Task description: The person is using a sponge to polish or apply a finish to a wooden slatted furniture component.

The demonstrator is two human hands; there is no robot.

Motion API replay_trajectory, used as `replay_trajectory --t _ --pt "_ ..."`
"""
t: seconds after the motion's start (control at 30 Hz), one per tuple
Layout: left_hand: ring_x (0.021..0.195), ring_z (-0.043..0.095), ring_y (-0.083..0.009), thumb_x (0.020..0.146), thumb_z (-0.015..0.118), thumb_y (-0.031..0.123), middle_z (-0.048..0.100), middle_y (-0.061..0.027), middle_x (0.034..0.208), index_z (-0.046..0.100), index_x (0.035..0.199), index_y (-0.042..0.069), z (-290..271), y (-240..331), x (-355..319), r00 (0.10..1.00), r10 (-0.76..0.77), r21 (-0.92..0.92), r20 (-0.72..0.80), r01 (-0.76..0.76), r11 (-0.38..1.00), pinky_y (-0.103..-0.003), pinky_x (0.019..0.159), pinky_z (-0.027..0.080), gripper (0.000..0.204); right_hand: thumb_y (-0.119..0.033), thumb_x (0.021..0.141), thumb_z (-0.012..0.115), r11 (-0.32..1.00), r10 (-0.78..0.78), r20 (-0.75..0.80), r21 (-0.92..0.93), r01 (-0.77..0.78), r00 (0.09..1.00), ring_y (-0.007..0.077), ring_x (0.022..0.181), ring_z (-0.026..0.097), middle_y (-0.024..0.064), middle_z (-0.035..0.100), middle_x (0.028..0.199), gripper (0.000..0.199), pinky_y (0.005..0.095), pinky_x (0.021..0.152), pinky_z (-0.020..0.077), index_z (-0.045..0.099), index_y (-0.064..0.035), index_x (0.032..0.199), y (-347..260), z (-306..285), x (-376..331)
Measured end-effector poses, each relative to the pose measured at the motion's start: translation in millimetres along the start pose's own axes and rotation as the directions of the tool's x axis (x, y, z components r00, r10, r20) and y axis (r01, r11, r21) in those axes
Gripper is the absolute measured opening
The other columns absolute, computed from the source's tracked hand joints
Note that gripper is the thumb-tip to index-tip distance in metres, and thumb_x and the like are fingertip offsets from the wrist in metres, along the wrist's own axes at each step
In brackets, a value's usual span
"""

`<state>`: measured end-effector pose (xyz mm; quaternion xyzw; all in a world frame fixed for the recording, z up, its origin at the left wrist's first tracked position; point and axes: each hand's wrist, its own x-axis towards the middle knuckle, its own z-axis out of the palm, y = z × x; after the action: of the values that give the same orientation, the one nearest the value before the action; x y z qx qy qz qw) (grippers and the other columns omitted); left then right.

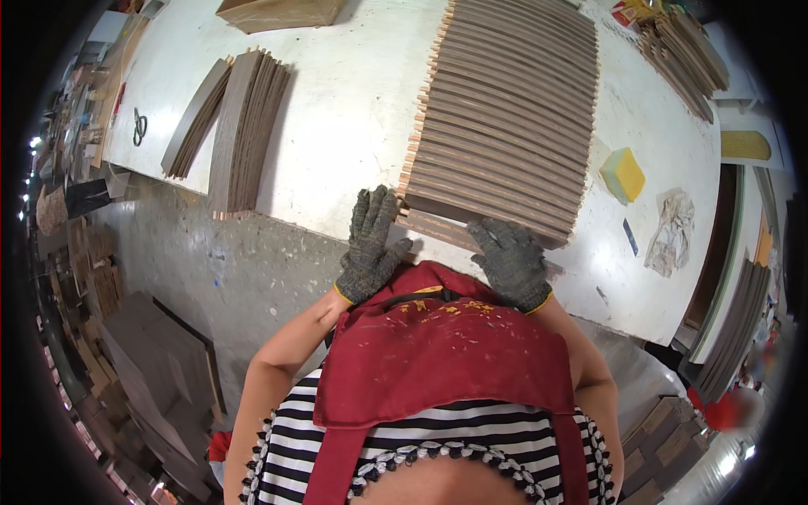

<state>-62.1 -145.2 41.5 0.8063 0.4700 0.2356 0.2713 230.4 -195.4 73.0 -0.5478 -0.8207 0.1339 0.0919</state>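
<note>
A long row of brown wooden slats point(509, 109) with light peg-like ends lies across the white table in front of me. At its near end, one slat point(439, 230) sits a little apart from the rest, with a dark gap behind it. My left hand point(368, 252), in a dark grey knit glove, rests by that slat's left end with fingers stretched out. My right hand point(513, 263), gloved the same way, lies over the slat's right part, fingers spread and palm down, hiding that end. Neither hand is wrapped round anything.
Two slat bundles point(244, 130) lie at the table's left, near black scissors point(140, 126). A cardboard box point(278, 13) stands at the back. On the right are a yellow sponge block point(623, 175), a crumpled cloth point(672, 231) and more slats point(680, 63). Dark boards point(160, 362) are stacked lower left.
</note>
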Motion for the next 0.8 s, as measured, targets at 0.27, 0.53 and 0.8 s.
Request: replay_trajectory --t 0.27,0.53,0.8 --pt "0.149 0.012 -0.0494 0.085 0.073 0.028 0.021 -0.0293 0.159 0.025 0.154 -0.003 24.0 -16.0 22.0 0.999 0.050 0.067 -0.022 -0.048 0.997 -0.057 0.120 0.011 0.090 -0.052 0.072 0.083 0.872 0.445 -0.526 0.070 -0.485 0.724 0.0457 0.141 0.032 0.0281 0.029 0.155 0.113 0.0549 0.112 0.0308 0.025 0.0023 0.153 32.9 1.7 -69.9" --pt "0.149 0.012 -0.0496 0.080 0.078 0.029 0.020 -0.0279 0.160 0.025 0.154 -0.002 30.9 -14.3 27.8 0.999 0.047 0.026 -0.001 -0.047 0.999 -0.058 0.120 0.013 0.096 -0.048 0.073 0.083 0.712 0.702 -0.248 0.253 -0.655 0.667 0.0426 0.144 0.030 0.0265 0.030 0.156 0.110 0.0521 0.115 0.0255 0.025 -0.0059 0.156 34.6 23.3 -81.3" --pt "0.148 0.017 -0.0477 0.076 0.082 0.028 0.027 -0.0248 0.159 0.030 0.153 0.000 33.0 -17.5 24.8 0.998 0.047 0.012 -0.051 -0.046 0.999 -0.056 0.120 0.016 0.097 -0.038 0.070 0.087 0.723 0.687 -0.256 0.334 -0.604 0.680 0.0437 0.141 0.035 0.0272 0.033 0.154 0.108 0.0496 0.113 0.0346 0.029 -0.0039 0.155 41.3 27.7 -83.8"
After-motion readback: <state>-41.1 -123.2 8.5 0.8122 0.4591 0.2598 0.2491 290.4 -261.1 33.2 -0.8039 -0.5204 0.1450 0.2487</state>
